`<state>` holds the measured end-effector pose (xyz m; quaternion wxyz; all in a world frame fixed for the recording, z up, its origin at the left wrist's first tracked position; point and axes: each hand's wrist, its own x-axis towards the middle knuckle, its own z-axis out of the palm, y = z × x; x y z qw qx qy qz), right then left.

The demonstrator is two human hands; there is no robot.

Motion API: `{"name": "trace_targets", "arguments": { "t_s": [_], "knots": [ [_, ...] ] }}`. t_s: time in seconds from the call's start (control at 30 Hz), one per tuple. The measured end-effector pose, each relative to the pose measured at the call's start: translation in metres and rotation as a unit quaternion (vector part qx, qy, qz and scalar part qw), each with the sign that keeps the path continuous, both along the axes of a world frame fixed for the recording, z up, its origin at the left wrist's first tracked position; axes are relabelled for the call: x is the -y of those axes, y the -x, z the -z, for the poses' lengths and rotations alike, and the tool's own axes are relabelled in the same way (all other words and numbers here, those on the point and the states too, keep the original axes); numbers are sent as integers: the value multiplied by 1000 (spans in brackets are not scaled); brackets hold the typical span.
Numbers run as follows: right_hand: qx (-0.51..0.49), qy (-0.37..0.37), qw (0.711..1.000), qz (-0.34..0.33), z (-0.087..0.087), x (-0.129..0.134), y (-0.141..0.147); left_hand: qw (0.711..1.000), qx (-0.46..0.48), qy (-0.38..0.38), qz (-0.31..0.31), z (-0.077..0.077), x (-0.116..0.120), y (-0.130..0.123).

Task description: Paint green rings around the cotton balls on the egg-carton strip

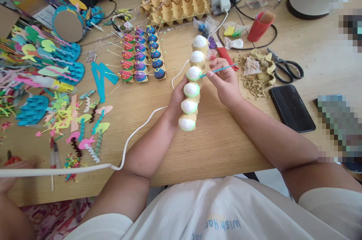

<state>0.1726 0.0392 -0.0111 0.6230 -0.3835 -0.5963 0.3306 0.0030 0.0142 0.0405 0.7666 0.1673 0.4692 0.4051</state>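
Note:
My left hand [178, 96] is closed around the side of an egg-carton strip [198, 59], holding it up over the table. White domes top the strip's several bumps, and light green rims show on the nearer ones. Pinched in my right hand [226, 81] is a thin blue paintbrush [222, 69]. Its tip touches the edge of the third dome from the far end, where some green shows. Part of my left hand's fingers is hidden beneath the strip.
Painted carton strips [140, 55] with pins stand left of centre. Paper cut-outs [62, 108] cover the left side, near another person's hand [14, 172]. A white cable [132, 134] crosses my left arm. Scissors [287, 68], a phone [292, 107] and a red cup [260, 26] lie right.

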Motion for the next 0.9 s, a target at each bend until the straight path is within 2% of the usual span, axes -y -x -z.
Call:
{"name": "trace_targets", "arguments": {
  "t_s": [0.3,0.5,0.9],
  "knots": [
    [-13,24,1000,5,2,-1,2,1000,-10,1,-12,-16,3,-6],
    [-36,22,999,-18,0,1,3,1000,-2,-16,-11,-15,4,-6],
    [-45,37,998,-12,-3,3,3,1000,-7,-27,-8,-18,4,-8]
  ]
}}
